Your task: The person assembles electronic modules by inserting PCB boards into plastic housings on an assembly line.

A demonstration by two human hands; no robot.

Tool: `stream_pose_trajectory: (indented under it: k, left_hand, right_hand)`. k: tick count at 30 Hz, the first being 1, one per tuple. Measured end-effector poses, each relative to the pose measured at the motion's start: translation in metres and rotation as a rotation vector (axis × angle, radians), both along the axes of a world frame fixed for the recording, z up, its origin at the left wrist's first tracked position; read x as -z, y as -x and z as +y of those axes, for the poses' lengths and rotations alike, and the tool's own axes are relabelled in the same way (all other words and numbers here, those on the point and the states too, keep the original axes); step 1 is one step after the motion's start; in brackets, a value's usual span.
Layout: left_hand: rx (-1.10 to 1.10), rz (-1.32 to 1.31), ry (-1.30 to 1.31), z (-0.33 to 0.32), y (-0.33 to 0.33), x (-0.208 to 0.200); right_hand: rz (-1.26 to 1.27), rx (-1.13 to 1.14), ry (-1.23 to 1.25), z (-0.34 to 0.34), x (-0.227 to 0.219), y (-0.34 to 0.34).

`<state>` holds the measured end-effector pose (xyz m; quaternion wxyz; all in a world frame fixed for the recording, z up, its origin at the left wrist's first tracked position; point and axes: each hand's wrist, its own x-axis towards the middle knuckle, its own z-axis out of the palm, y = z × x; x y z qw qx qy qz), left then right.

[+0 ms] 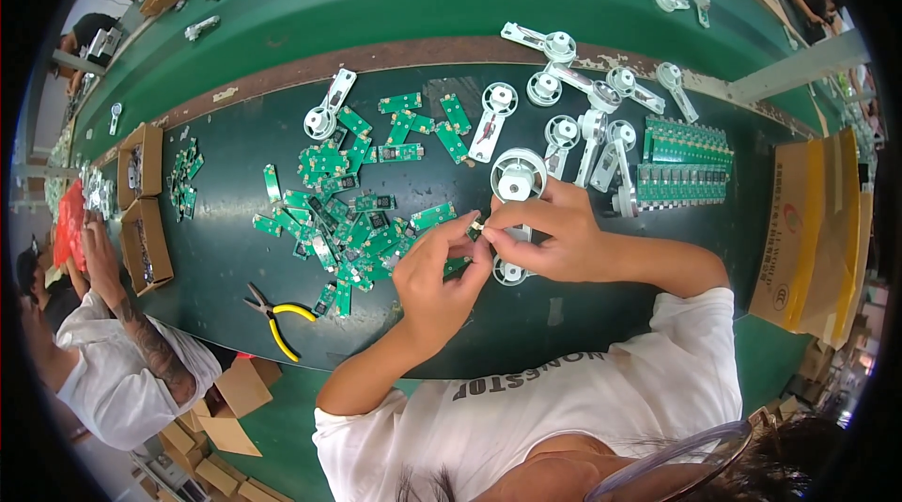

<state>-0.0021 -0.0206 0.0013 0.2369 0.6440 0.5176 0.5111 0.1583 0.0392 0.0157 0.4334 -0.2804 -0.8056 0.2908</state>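
Note:
My left hand (434, 269) and my right hand (561, 237) meet over the dark table, both with fingertips pinched on a small circuit board (474, 233). A pale piece shows on it; the fingers cover most of the rest. Left of my hands spreads a loose heap of green circuit boards (324, 162), some with black parts. Just beyond my right hand stands a white round-headed housing (519, 175). Another white housing with a long handle (492, 121) lies farther off. Yellow-handled cutting pliers (282, 319) rest with jaws apart near the front edge.
At right lie stacked green board panels (681, 184) and a large cardboard box (799, 239). More white housings (597, 126) crowd the back right. Beyond a worn ledge (395, 53) runs a green belt (404, 4). Small cartons (143, 243) stand left, beside a co-worker holding red plastic.

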Motion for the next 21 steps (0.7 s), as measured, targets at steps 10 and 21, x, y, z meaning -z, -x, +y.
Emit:
stream_pose_trajectory:
  k: [10, 21]
  left_hand:
    - [-0.007, 0.084, -0.003, 0.0002, 0.0007, -0.0001]
    - [-0.009, 0.044, 0.058, 0.0008, 0.0007, -0.0015]
  right_hand:
    - [-0.087, -0.004, 0.040, -0.0018, -0.0075, -0.0008]
    - [-0.065, 0.017, 0.026, 0.0000, -0.0037, -0.0002]
